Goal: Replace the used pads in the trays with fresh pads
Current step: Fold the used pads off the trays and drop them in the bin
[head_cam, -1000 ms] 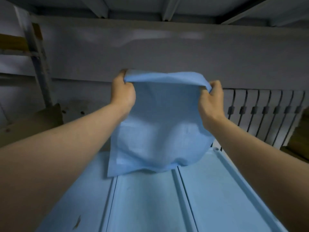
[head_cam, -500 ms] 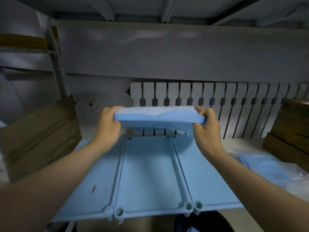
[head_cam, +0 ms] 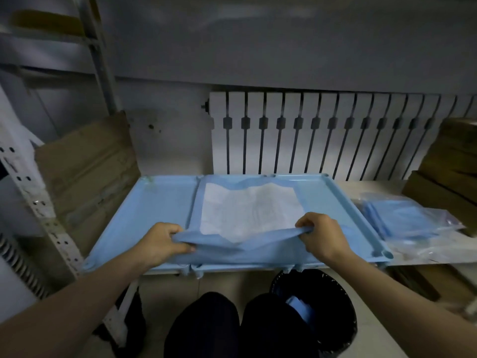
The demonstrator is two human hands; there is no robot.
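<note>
Three light-blue trays lie side by side on a low ledge: a left tray [head_cam: 154,202], a middle tray [head_cam: 198,197] and a right tray [head_cam: 343,202]. A fresh pad [head_cam: 247,210], white inside with a blue border, is spread over the middle tray. Its near edge is lifted off the tray. My left hand [head_cam: 165,241] pinches the near left corner and my right hand [head_cam: 320,236] pinches the near right corner.
A plastic pack of folded blue pads [head_cam: 402,218] lies to the right of the trays. A black-lined bin [head_cam: 317,306] with a blue pad inside stands below the ledge. Cardboard boxes [head_cam: 87,171] flank both sides. A white radiator [head_cam: 335,135] stands behind.
Both hands have come down and toward me with the pad. It was held up folded, and now lies unfolded, white side up, across the middle tray.
</note>
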